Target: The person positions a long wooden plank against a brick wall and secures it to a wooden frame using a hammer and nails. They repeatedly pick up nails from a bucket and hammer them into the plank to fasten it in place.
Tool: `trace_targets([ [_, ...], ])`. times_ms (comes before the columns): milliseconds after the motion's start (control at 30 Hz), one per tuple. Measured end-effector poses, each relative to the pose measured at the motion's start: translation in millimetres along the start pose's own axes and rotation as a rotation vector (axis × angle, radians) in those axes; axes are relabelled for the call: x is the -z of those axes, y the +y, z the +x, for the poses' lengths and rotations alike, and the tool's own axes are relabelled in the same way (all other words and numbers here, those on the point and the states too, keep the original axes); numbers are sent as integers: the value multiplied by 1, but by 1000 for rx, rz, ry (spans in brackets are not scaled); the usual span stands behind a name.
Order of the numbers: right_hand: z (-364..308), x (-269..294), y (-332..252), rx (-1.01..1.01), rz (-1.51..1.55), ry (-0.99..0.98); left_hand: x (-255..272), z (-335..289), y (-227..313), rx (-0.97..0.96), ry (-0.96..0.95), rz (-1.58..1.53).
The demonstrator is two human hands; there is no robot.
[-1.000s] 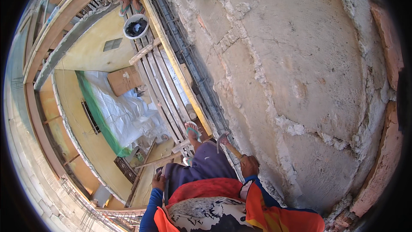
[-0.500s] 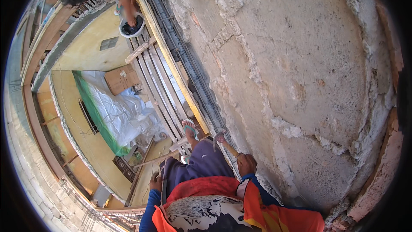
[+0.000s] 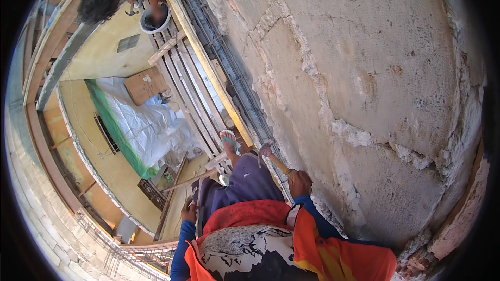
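My right hand (image 3: 300, 183) is wrapped round the wooden handle of a claw hammer (image 3: 278, 163). Its metal head lies over the gap between my knee and the wall, close to the rebar cage (image 3: 237, 80). By my left thigh, my left hand (image 3: 188, 212) is closed with the fingers curled. A thin shape shows at its fingertips, too small to name. Both hands are apart from the rough concrete wall (image 3: 364, 73) on the right.
I stand in flip-flops on a narrow plank scaffold (image 3: 190, 96) beside a long yellowish board (image 3: 208, 73). Ahead, another person bends over a white bucket (image 3: 156, 27), a hammer (image 3: 132, 9) near their hand. Far below lie white plastic sheeting (image 3: 146, 130) and a cardboard box (image 3: 145, 85).
The view has shifted slightly. The other person's head has moved lower and a hammer now shows by their hand. My left hand has lifted a little; the right still grips the claw hammer.
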State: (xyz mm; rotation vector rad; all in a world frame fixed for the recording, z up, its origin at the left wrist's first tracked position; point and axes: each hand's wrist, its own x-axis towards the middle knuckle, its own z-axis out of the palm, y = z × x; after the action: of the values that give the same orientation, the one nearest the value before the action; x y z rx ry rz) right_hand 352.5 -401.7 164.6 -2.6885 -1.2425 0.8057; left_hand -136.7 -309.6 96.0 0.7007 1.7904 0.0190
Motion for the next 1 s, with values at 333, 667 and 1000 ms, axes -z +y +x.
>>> trace_targets([
  [333,0,-1,-1,-46,-60,-20,0,1,-15,36,14,15],
  [667,1,-4,0,-66,-48,30,-3,2,-10,30,-22,2],
  [1000,3,-8,-1,-46,-49,77,3,3,-28,63,-66,-32],
])
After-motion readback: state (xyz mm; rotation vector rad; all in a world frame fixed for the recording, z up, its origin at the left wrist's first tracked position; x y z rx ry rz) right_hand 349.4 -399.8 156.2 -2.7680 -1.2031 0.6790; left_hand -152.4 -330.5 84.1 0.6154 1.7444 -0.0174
